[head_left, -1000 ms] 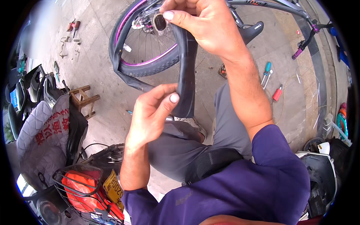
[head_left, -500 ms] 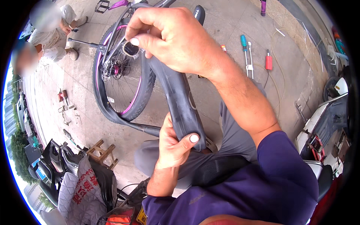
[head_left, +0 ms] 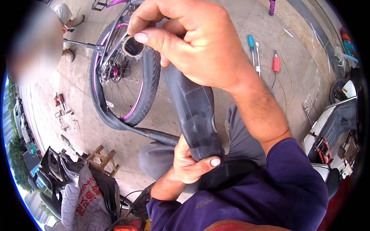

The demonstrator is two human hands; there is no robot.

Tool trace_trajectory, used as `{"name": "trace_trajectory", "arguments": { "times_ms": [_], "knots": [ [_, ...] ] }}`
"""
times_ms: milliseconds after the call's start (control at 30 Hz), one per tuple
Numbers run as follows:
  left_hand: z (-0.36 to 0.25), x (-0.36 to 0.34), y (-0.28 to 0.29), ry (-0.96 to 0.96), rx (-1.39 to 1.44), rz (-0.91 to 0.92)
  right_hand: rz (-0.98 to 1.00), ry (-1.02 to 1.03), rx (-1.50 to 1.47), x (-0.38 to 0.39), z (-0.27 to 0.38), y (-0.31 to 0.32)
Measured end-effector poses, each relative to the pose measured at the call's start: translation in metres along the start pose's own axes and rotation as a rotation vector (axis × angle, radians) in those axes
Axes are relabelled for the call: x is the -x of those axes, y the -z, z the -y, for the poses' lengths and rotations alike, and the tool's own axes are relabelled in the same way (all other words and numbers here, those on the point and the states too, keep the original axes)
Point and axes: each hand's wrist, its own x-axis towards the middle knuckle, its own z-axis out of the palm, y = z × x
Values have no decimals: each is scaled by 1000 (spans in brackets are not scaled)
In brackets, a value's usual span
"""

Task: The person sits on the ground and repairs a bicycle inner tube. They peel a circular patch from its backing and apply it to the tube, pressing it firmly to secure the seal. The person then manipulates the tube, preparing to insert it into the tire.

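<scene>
A flattened black inner tube (head_left: 196, 115) stretches below my right hand and down to my left. My left hand (head_left: 189, 165) is closed round its lower end, thumb pressed on top. Pinched between the thumb and fingers of my right hand (head_left: 200, 42) is a small round dark tube patch (head_left: 133, 46) with a pale rim. It hangs above and left of the tube, apart from the stretch in my left hand. Another length of tube runs from my left hand toward the bicycle wheel (head_left: 151, 88), whose rim is purple.
On the ground at right lie a teal-handled screwdriver (head_left: 251, 44), a metal wrench (head_left: 257, 54) and a red-handled tool (head_left: 276, 63). Several small tools (head_left: 61, 102) are at left, near a wooden stool (head_left: 101, 159). A parked scooter (head_left: 58, 165) stands lower left. A person (head_left: 65, 17) is at upper left.
My left hand has moved right and slightly down with the tube, which now shows its flat face more fully. My right hand has shifted a little, still holding the patch.
</scene>
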Motion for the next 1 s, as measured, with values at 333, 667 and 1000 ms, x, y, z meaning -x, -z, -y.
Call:
{"name": "trace_trajectory", "arguments": {
  "times_ms": [333, 667, 1000],
  "knots": [
    [-2, -2, -4, -19, 236, 27, -47, 43, 151, -1, 9, 4],
    [-5, -11, -8, -29, 27, -9, -41, 17, 128, 2, 8, 6],
    [-9, -22, -6, -69, 8, -93, -79, 101, 86, 2, 0, 11]
  ]
}}
